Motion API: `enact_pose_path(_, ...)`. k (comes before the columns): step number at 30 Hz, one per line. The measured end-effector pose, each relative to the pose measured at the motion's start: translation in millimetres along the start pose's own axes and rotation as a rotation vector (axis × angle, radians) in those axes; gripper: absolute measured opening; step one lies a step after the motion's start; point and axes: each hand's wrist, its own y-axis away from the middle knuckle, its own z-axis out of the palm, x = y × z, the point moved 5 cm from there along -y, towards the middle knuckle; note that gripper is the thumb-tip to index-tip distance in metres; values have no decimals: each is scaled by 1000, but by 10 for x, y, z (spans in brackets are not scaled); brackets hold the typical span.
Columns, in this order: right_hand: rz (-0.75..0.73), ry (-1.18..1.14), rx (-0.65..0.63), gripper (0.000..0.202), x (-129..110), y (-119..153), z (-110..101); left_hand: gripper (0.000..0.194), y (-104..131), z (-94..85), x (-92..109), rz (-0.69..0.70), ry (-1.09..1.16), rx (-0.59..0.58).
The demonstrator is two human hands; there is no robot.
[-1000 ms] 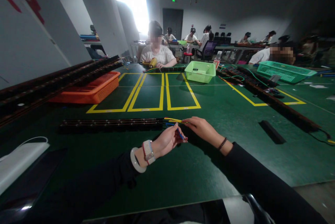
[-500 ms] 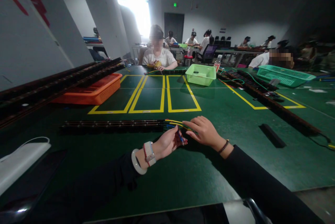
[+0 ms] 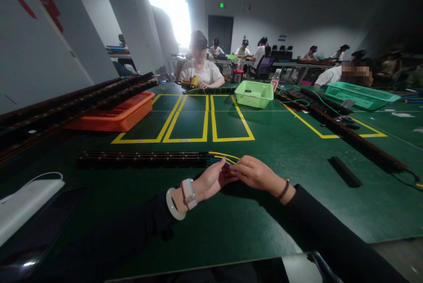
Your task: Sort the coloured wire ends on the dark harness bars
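Observation:
A long dark strip (image 3: 142,158) lies across the green table (image 3: 205,225), with yellow wires (image 3: 220,154) and a blue wire (image 3: 216,159) coming out of its right end. My left hand (image 3: 211,179), below that end, is closed on the blue wire between thumb and fingers. From the right, my right hand (image 3: 256,172) meets it; its fingertips are pinched together at the wires, against the left fingers. The wire ends and whatever the right fingertips pinch are hidden by the fingers.
Yellow taped frames (image 3: 185,140) lie beyond the strip. An orange basket (image 3: 132,113) under long strips is at left, a light green basket (image 3: 254,94) behind, a short black piece (image 3: 344,171) at right. Across the table a person (image 3: 201,73) holds a yellow tool (image 3: 194,82).
My right hand has closed from spread fingers to a pinch and come down against my left fingers. The blue wire's end, visible before, is now covered.

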Motion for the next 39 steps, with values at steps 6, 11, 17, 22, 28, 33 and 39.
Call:
enact_pose_path(6, 320, -200, 16, 16, 238, 26, 2, 37, 56, 68, 14, 4, -114, -35)
enact_pose_path(11, 337, -156, -113, 15, 343, 46, 88, 35, 91, 109, 22, -10, -195, -62)
enact_pose_path(17, 290, -49, -319, 20, 309, 46, 224, 37, 72, 120, -2, 30, -252, -112)
enact_pose_path(22, 318, -83, -221, 13, 344, 66, 162, 41, 74, 133, -24, 48, -340, -154)
enact_pose_path(28, 489, -104, -15, 17, 487, -202, 5, 44, 24, 134, -131, 14, -612, -290)
enact_pose_path(33, 402, -20, -186, 36, 346, -630, 306, 42, 58, 168, -151, 20, -909, -355)
enact_pose_path(39, 328, 56, -316, 44, 271, -854, 757, 37, 27, 131, -198, 6, -988, -380)
